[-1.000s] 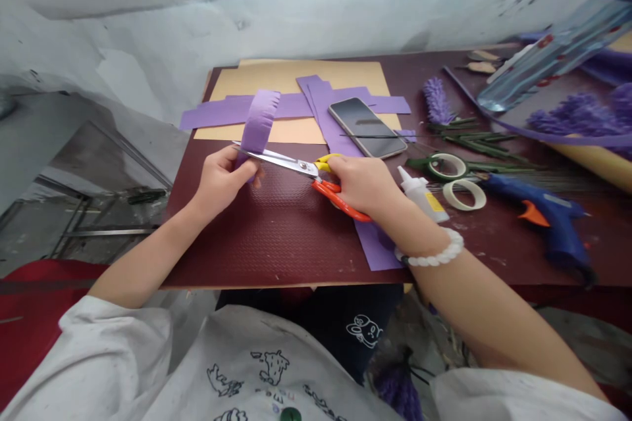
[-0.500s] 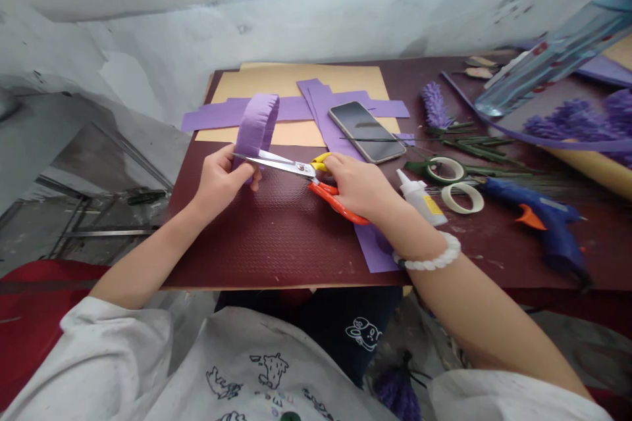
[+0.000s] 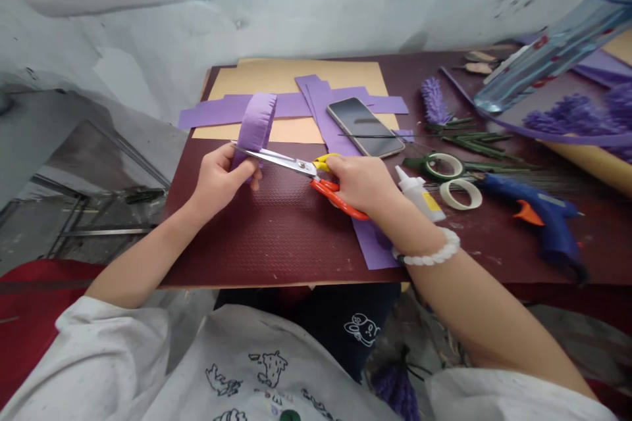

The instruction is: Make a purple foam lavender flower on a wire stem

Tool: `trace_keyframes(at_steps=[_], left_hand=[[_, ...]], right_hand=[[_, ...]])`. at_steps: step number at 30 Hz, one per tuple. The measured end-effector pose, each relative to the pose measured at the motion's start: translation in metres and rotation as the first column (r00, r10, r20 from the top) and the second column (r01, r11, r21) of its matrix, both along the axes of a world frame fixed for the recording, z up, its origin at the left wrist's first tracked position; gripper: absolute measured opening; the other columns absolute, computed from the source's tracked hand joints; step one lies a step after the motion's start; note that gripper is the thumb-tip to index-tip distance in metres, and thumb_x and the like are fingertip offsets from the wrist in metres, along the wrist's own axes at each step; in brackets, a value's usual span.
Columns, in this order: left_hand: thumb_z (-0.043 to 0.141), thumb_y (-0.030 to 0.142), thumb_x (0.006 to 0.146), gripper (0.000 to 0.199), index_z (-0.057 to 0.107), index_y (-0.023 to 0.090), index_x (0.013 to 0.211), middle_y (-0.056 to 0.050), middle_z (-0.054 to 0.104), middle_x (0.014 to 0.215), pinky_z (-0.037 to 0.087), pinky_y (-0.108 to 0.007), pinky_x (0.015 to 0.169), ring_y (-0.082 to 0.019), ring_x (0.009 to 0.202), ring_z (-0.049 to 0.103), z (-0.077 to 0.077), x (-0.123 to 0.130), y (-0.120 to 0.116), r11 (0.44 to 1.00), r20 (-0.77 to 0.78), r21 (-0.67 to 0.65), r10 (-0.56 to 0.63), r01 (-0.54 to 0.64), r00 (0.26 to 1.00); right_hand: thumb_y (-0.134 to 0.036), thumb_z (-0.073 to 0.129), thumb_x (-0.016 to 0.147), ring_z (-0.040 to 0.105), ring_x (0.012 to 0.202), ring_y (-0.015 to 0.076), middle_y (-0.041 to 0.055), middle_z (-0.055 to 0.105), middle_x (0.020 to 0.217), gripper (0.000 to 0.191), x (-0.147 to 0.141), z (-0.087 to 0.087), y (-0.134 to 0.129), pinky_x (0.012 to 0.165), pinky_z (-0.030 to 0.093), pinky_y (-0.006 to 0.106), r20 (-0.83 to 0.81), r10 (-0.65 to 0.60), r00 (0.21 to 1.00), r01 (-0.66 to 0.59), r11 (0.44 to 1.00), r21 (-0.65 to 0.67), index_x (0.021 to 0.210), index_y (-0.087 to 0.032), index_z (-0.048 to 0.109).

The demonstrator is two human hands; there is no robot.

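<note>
scissors (image 3: 291, 163) are in my right hand (image 3: 363, 184), which is curled around their yellow and red handles, and their blades reach across the lower part of a purple strip (image 3: 255, 123) to my left hand (image 3: 222, 174). my left hand pinches this strip between thumb and fingers above the dark red table (image 3: 276, 230), and the strip bends upward in a curve with small cuts along its edge. a phone (image 3: 365, 125) lies partly on other purple pieces (image 3: 316, 100), and a white bottle (image 3: 419, 195) is near my right hand
</note>
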State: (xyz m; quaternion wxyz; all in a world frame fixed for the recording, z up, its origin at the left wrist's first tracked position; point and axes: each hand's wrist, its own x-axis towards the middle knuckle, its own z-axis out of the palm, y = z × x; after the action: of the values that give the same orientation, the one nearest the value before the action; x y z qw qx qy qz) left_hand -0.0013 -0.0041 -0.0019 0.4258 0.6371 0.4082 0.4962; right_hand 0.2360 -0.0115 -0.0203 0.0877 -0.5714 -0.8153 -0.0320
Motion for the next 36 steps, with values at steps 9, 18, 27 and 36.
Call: trace_keyframes(at_steps=[9,18,27,36], left_hand=[[0.060,0.018,0.078,0.008,0.055,0.017,0.071,0.005,0.057,0.054,0.045,-0.023,0.048,-0.008,0.044,0.053,-0.0010,-0.0021,0.0029,0.999,0.024,0.041,-0.006,0.005,1.000],[0.063,0.019,0.076,0.011,0.055,0.016,0.068,0.002,0.061,0.054,0.047,-0.024,0.049,-0.009,0.044,0.056,0.0012,0.0015,-0.0018,1.000,-0.007,0.000,-0.007,0.007,1.000],[0.061,0.020,0.078,0.012,0.056,0.015,0.068,0.002,0.061,0.056,0.047,-0.024,0.048,-0.009,0.044,0.057,0.0020,0.0009,-0.0010,1.000,-0.020,-0.017,0.000,0.000,1.000],[0.062,0.017,0.076,0.007,0.057,0.016,0.072,0.002,0.062,0.059,0.049,-0.025,0.051,-0.010,0.047,0.058,-0.0021,-0.0011,0.0036,0.999,0.083,0.027,-0.019,0.017,0.996]], right_hand=[[-0.051,0.041,0.091,0.060,0.096,0.0265,0.0164,0.063,0.112,0.047,-0.0006,-0.0065,0.0017,0.067,0.040,0.032,-0.078,0.087,0.993,-0.084,0.996,0.044,0.109,-0.011,0.058],[-0.048,0.045,0.089,0.062,0.089,0.0247,0.0137,0.067,0.110,0.042,0.0002,-0.0036,-0.0006,0.061,0.038,0.030,-0.104,0.080,0.991,-0.076,0.996,0.044,0.106,-0.013,0.061],[-0.046,0.045,0.089,0.063,0.076,0.0230,0.0117,0.071,0.090,0.040,-0.0018,-0.0027,-0.0018,0.055,0.031,0.029,-0.040,0.011,0.999,-0.010,1.000,0.030,0.098,-0.013,0.065],[-0.051,0.041,0.091,0.060,0.096,0.0260,0.0150,0.063,0.112,0.046,-0.0017,-0.0060,-0.0006,0.067,0.040,0.031,-0.100,0.095,0.990,-0.092,0.995,0.037,0.108,-0.012,0.058]])
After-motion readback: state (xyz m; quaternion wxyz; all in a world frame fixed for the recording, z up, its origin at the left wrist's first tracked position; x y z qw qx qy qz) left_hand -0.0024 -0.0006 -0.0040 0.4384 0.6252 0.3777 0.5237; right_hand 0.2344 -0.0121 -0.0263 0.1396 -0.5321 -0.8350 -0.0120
